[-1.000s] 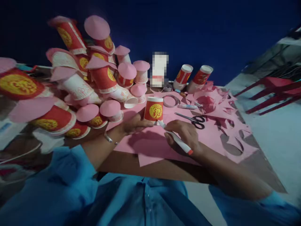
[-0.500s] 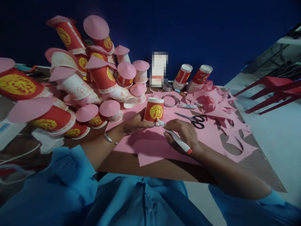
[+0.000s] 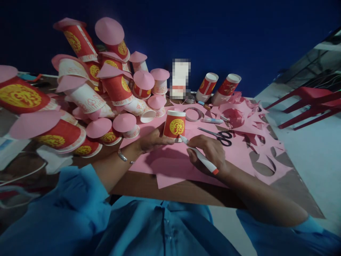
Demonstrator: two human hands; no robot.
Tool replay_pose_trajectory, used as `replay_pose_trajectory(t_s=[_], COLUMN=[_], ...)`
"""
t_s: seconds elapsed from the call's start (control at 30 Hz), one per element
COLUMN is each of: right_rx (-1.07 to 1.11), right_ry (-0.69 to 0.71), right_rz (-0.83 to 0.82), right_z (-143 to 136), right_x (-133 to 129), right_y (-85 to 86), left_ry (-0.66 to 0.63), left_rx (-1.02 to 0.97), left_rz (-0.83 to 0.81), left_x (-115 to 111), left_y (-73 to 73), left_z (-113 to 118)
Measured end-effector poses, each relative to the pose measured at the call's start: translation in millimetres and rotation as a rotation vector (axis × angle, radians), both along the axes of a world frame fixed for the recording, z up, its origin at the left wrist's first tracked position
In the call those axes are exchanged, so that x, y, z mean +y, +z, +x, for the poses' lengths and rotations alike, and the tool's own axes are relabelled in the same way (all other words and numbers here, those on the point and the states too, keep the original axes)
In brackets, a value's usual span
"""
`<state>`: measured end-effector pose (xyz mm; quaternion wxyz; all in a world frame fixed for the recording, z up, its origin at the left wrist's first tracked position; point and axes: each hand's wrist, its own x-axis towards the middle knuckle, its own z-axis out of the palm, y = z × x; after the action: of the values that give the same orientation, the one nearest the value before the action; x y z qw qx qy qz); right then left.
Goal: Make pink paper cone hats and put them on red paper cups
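My left hand (image 3: 153,141) is closed around the lower left side of a red paper cup (image 3: 169,122) with a yellow round print; its white rim band faces up and some of the fingers are hidden behind it. In my right hand (image 3: 209,151) is a white marker (image 3: 202,160) with an orange-red end. The marker's tip is at the cup's lower right edge; whether it touches cannot be made out. Beneath both hands lie pink paper sheets (image 3: 170,174).
Scissors (image 3: 217,134) and a tape roll (image 3: 195,113) lie beyond my hands. Several cups with pink cone tops (image 3: 114,85) are piled at left. Two paper cups (image 3: 207,85) stand at the back, beside pink paper scraps (image 3: 239,115). A red stool (image 3: 311,99) is at right.
My right hand and the marker have shifted slightly to the right along the cup's lower part. My left hand and the cup look unmoved.
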<state>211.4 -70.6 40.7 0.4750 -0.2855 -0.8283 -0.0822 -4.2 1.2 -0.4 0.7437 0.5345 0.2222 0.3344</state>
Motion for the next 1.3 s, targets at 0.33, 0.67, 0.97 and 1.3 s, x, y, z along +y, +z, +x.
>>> replay_pose_trajectory(t_s=[0.33,0.67,0.97,1.3], right_rx=[-0.001,0.036,0.056,0.018], right_ry=[0.019,0.073,-0.033,0.01], right_rz=[-0.01,0.035,0.02,0.006], right_z=[0,5,8,5], right_x=[-1,2,7,6], right_y=[-1.3,-3.3,-9.0,-11.1], left_ry=[0.006,0.024,0.003,-0.031], left_rx=[-0.055,-0.049,-0.088,-0.111], left_rz=[-0.037,-0.122,-0.117,-0.106], left_x=[-1,2,1,0], left_y=[-1.1,-4.9,2.7,5.7], left_z=[2,-2,-2,2])
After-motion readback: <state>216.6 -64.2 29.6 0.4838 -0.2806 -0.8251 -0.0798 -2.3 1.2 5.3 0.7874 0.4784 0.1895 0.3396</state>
